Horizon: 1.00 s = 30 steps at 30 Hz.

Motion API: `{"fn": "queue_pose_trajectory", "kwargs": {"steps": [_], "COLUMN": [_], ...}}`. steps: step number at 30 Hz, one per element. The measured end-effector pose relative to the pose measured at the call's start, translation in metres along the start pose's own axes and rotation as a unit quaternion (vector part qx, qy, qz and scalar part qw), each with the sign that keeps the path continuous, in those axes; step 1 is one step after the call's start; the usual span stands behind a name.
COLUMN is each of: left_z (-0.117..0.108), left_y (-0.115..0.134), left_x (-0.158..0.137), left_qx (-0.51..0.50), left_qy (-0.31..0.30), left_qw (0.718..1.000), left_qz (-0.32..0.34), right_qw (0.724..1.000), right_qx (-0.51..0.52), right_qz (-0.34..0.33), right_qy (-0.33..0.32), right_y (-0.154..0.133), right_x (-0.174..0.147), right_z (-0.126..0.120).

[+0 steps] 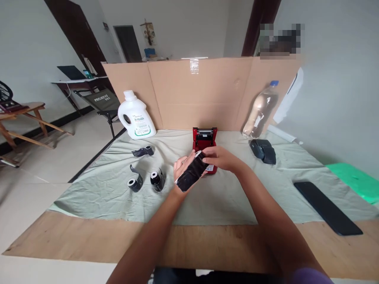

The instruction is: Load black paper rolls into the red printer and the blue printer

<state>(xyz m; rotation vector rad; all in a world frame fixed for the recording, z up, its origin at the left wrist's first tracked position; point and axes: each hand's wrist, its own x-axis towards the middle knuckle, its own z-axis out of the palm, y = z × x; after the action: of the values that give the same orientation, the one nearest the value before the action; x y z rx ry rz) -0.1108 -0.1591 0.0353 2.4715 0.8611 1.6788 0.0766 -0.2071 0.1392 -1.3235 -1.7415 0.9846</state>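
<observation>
My left hand (182, 162) is closed around a black paper roll (192, 173) from beneath, in front of the cardboard's middle. Its loose black end lies across my palm toward the wrist, and a bit of white shows at its upper end. The fingers of my right hand (220, 157) grip the roll's upper right side. Right behind both hands a red printer (205, 136) stands with its lid up, partly hidden by them. To the left are more black rolls: one lying (147, 150), one with a curled tail (135, 183) and one upright (156, 179) with a white core.
A white detergent bottle (136, 118) and a clear plastic bottle (262, 110) stand before the cardboard screen (195, 94). On the right of the green cloth (213, 205) sit a black device (263, 151) and a long black slab (327, 207). A wooden edge (207, 240) runs along the front.
</observation>
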Motion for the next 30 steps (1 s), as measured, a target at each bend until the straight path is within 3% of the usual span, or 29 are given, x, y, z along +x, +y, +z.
{"fn": "queue_pose_trajectory", "kwargs": {"steps": [2,5,11,14,22,26,28,30], "left_z": [0.000,0.003,0.018,0.026,0.032,0.035,0.035,0.034], "left_y": [0.005,0.010,0.009,0.007,0.003,0.002,0.002,0.003], "left_x": [-0.002,-0.005,-0.006,-0.005,0.001,0.001,0.000,-0.001], "left_qx": [-0.011,-0.004,0.022,0.024,0.018,0.047,0.058,0.060], "left_qy": [-0.018,-0.058,-0.098,-0.080,-0.050,-0.065,-0.071,-0.072], "left_qw": [0.999,0.997,0.994,0.996,0.999,0.997,0.996,0.996], "left_qz": [0.027,0.060,0.044,0.043,-0.001,-0.005,-0.005,-0.003], "right_qw": [0.994,0.958,0.874,0.856,0.871,0.880,0.906,0.932], "right_qx": [-0.099,-0.276,-0.475,-0.503,-0.461,-0.440,-0.397,-0.324], "right_qz": [0.004,0.036,0.101,0.111,0.159,0.163,0.141,0.129], "right_qy": [0.043,0.074,-0.008,-0.030,-0.062,-0.069,-0.028,0.096], "right_y": [0.002,0.007,0.019,0.022,0.043,0.042,0.042,0.047], "right_x": [0.008,0.030,0.072,0.084,0.113,0.104,0.087,0.069], "right_z": [-0.012,-0.028,-0.028,-0.027,-0.017,-0.018,-0.025,-0.034]}}
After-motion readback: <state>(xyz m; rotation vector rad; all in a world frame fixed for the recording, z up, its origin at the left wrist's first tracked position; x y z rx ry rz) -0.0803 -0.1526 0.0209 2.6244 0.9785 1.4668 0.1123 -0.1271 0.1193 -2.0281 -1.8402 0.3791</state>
